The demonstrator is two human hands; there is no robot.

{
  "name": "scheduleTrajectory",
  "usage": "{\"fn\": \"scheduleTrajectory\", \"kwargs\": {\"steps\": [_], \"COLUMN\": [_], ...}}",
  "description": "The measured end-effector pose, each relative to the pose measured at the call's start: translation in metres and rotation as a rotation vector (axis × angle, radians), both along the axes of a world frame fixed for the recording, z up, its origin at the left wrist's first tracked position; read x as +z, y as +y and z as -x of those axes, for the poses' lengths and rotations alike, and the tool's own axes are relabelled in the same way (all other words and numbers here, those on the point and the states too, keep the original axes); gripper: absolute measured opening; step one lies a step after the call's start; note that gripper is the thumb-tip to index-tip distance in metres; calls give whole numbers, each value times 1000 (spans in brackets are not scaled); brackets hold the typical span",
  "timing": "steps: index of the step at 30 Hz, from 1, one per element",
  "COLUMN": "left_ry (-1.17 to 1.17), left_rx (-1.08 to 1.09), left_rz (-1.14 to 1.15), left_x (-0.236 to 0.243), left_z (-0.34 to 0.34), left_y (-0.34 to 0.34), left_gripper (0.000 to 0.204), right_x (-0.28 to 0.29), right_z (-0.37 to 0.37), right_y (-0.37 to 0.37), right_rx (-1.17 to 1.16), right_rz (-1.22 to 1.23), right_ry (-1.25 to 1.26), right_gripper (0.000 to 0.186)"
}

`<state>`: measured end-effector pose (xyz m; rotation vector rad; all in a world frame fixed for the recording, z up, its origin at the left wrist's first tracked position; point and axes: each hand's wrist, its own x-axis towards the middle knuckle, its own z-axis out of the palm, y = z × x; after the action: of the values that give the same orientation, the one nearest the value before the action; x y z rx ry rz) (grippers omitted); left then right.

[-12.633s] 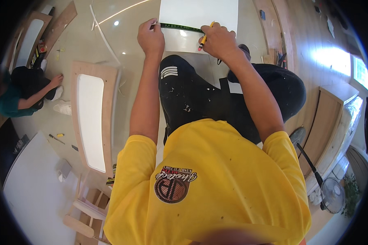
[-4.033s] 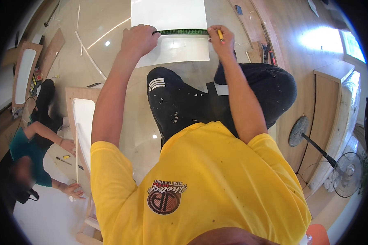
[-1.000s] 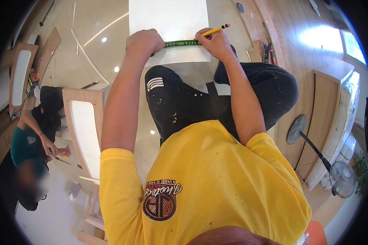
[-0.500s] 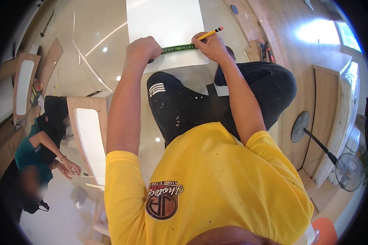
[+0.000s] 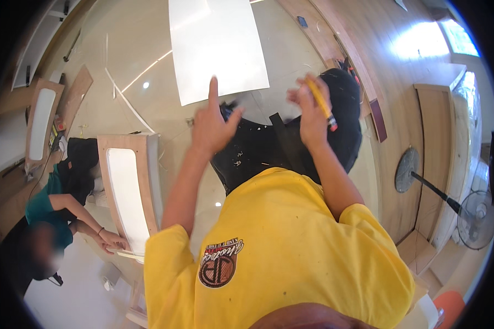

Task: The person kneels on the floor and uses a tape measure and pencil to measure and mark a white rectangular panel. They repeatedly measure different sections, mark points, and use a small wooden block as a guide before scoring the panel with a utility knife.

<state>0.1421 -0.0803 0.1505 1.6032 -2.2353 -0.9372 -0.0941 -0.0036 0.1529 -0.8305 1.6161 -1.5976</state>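
Shows white sheet (image 5: 219, 49) liable to slide on glossy floor (image 5: 137, 107) if brushed by open left hand (image 5: 213, 125), with yellow pencil (image 5: 320, 100) gripped in right hand (image 5: 312, 120).

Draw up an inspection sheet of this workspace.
Surface: glossy pale floor with bright light reflections.
Work items: white sheet lying on the floor in front of the person; yellow pencil held off the floor.
Clutter: pale thin strips left of the sheet; wood-framed panel with a white inset, left of the person.
Left hand: index finger extended toward the sheet; whether it holds anything cannot be told.
Right hand: holding the pencil, slightly blurred.
Cables: thin dark line at far left, possibly a cord; too small to confirm.
Surroundings: co-worker's hand at the panel's near end; standing fan at far right.
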Motion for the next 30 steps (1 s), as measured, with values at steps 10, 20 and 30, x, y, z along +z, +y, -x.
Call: {"fn": "scheduleTrajectory", "kwargs": {"steps": [10,20,30], "left_ry": [999,512,1197], "left_rx": [727,693,1132], "left_rz": [-620,-315,-744], "left_x": [-37,-19,-121], "left_z": [92,102,29], "left_y": [71,24,-40], "left_gripper": [46,71,77], "right_x": [-11,-107,-302], "right_z": [-6,248,329], "right_y": [45,65,68], "right_rx": [584,-195,89], "right_rz": [-79,-408,-627], "right_ry": [255,299,1065], "right_gripper": [100,70,83]}}
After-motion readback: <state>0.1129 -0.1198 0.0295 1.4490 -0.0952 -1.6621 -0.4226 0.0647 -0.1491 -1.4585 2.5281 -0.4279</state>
